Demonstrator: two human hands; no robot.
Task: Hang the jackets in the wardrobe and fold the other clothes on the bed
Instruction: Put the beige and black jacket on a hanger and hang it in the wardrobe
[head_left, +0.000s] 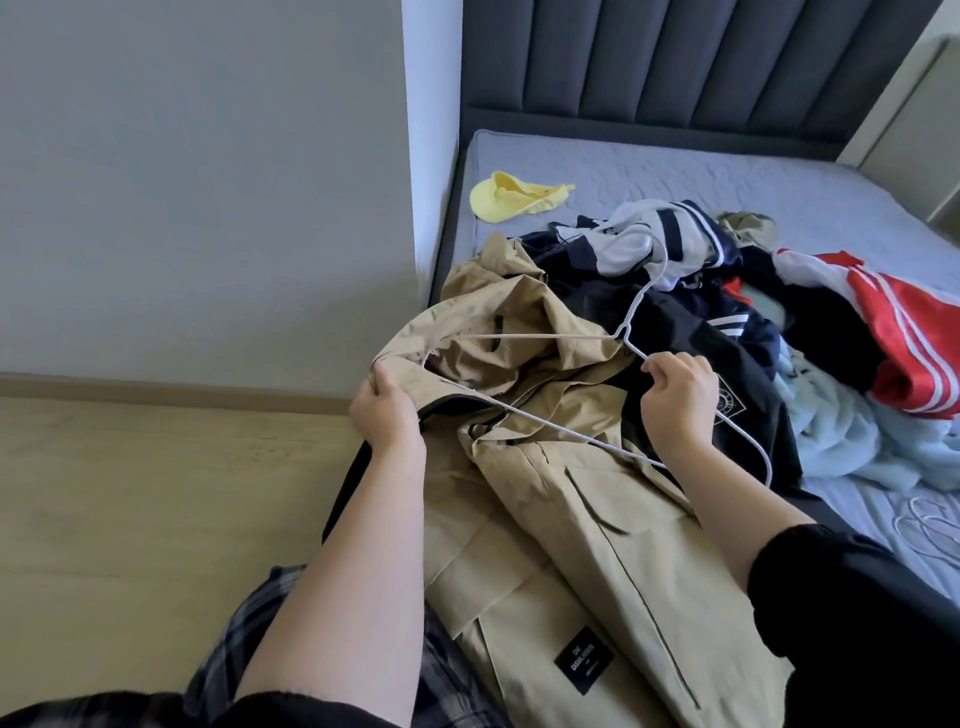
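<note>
Both hands are busy at the near left corner of the bed (701, 171). The left hand (387, 402) is closed around a bunched shoulder of the tan jacket (571, 545), with the fingers curled into the cloth. The right hand (678, 397) pinches the thin white wire hanger (519, 336) just below its neck. One arm of the hanger runs left into the jacket's opening, close to the left hand. Its hook points away over the pile.

The jacket lies front up across the bed's near left edge and hangs off it toward the person. It is smooth, stiff-looking woven cloth with flap pockets and a black label near the hem.

Just beyond and to the right, touching the jacket, sits a heap of clothes. It holds a dark jacket (701, 332) with white stripes, a crumpled white and grey top (636, 239), a shiny red garment (914, 338) with white stripes and a fluffy pale blue piece (841, 447). A soft yellow cap (511, 197) lies apart near the bed's far left edge. More white hangers (927, 525) rest at the near right.

The mattress is grey and quilted, bare toward the far side, and ends at a dark padded headboard (675, 57) with upright channels. On the left, a grey wall (208, 182) meets open pale wood floor (130, 493).
</note>
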